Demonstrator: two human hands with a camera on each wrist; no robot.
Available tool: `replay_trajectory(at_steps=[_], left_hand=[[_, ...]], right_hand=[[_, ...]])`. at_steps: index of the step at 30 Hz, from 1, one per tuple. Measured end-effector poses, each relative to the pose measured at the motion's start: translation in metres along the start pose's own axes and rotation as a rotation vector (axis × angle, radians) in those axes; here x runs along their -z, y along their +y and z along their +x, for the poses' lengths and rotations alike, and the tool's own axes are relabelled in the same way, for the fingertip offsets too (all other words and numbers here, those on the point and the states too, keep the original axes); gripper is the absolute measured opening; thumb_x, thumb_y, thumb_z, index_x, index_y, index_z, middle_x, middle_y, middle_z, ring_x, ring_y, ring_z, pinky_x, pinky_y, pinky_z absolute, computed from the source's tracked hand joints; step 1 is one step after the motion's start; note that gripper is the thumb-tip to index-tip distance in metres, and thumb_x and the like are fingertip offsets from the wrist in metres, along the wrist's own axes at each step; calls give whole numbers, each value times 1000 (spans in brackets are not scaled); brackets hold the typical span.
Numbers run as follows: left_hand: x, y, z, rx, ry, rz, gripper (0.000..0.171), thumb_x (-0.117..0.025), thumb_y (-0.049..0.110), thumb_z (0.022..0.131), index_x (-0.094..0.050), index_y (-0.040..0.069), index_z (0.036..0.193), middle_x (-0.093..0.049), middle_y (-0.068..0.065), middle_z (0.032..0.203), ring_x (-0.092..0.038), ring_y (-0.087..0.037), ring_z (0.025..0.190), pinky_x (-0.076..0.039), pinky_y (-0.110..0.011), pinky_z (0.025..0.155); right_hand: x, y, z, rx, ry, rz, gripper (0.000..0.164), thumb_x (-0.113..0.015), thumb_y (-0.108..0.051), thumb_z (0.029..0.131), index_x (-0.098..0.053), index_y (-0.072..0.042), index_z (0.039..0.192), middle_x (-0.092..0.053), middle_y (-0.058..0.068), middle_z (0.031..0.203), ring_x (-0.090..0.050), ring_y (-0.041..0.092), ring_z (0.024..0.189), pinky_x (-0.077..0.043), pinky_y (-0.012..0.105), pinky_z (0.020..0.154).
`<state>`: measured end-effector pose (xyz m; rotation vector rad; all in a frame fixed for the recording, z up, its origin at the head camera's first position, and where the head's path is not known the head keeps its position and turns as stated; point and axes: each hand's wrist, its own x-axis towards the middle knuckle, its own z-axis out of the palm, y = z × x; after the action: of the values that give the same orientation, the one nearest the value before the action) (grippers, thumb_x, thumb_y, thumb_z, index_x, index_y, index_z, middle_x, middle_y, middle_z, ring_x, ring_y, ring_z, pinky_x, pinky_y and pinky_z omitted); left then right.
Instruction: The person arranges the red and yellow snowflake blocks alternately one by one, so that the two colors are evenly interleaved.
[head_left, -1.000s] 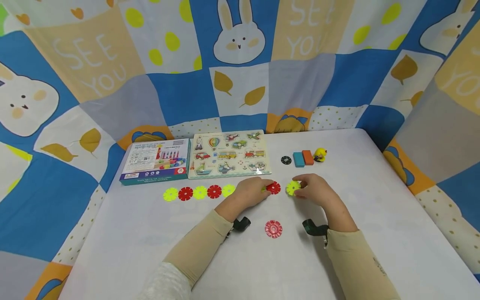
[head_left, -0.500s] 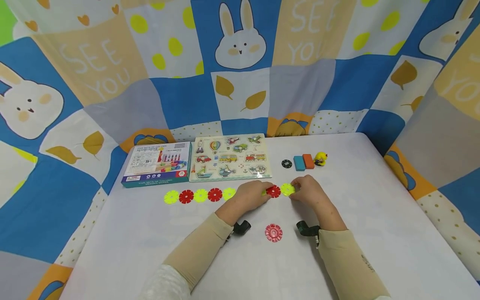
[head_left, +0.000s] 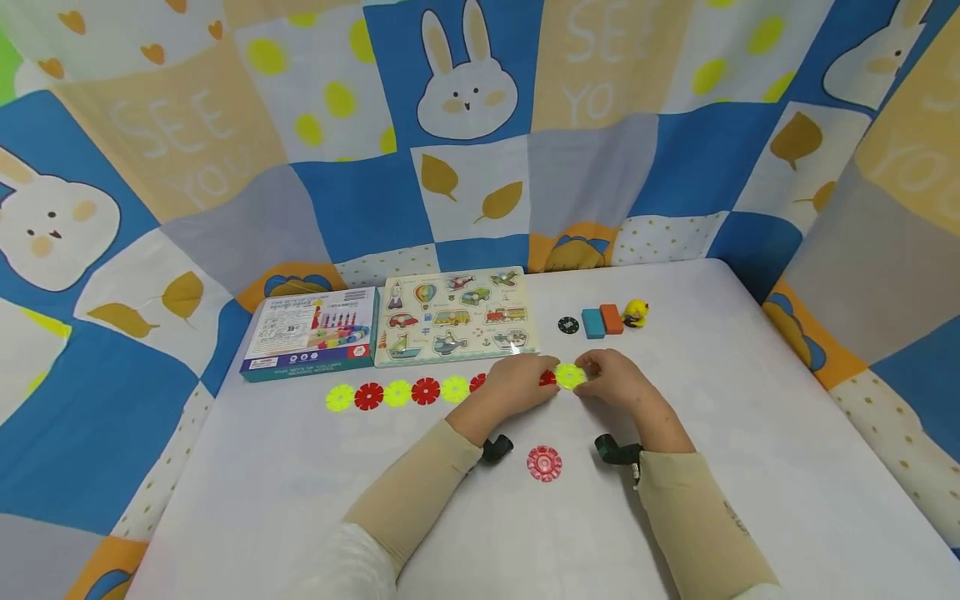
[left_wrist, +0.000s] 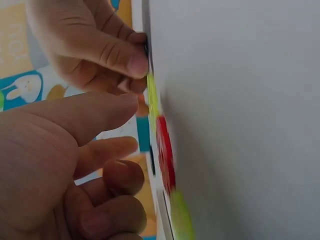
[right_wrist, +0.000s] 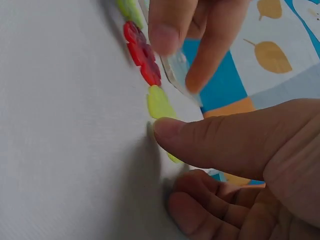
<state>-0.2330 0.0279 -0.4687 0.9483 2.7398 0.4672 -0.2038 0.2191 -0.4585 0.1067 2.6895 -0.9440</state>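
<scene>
My right hand (head_left: 621,385) pinches a yellow-green snowflake disc (head_left: 570,376) between thumb and fingers at the right end of a row of discs. Left of it comes a red snowflake disc (right_wrist: 143,52), edge to edge with the yellow one. My left hand (head_left: 516,385) hovers over the row, its thumb and index finger apart with nothing between them. It hides part of the row in the head view. Further left the row alternates, with a yellow disc (head_left: 340,397) at its far end and a red disc (head_left: 368,397) beside it.
A separate red disc (head_left: 544,463) lies nearer the body. Behind the row are a boxed set (head_left: 311,333) and a picture puzzle board (head_left: 456,317). A black round chip (head_left: 568,326), a blue block (head_left: 593,323), an orange block (head_left: 611,319) and a yellow duck figure (head_left: 636,313) stand back right.
My right hand has brought the yellow disc leftward against the red one. My left hand, earlier at the red disc, has let go and shifted slightly right over it.
</scene>
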Motion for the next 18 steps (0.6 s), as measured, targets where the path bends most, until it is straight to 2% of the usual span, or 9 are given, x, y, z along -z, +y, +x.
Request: replay_trajectory(at_steps=[4,8,10,13,18], left_hand=[[-4,10,12,-4,-21,-31,48,-63,39,89,-56,21,132,-61,7,119,-55,-11,100,-46,-31,84],[-7,11,14,20,-41,-79,46,-64,38,89,-56,23,131,-60,8,122,-54,-10,103,-44,-31,89],[-8,9,14,35,-35,-92,46,-64,38,89,-56,25,132,-59,9,124,-54,-11,107,-44,-33,92],[-8,8,13,42,-29,-97,46,-63,38,89,-55,25,132,-58,9,125,-54,-11,108,-44,-33,92],[-8,8,14,33,-33,-98,45,-62,38,90,-55,25,133,-59,8,125,-54,-11,105,-44,-33,91]], right_hand=[[0,5,-13,-7,3,71,42,-74,-17,80,-57,-5,117,-55,11,98,-50,24,84,-46,35,70],[-14,6,-42,7,-1,130,30,-71,-17,83,-58,-7,108,-52,7,83,-49,20,72,-42,30,59],[-24,3,-58,43,-30,115,25,-72,-22,83,-60,-11,101,-52,4,77,-49,18,69,-40,29,58],[-42,-8,-77,123,-91,62,31,-79,-35,75,-62,-16,94,-52,1,72,-49,16,66,-40,29,57],[-66,-25,-89,236,-120,-11,43,-85,-40,66,-60,-17,93,-54,-3,73,-49,13,69,-41,30,58]])
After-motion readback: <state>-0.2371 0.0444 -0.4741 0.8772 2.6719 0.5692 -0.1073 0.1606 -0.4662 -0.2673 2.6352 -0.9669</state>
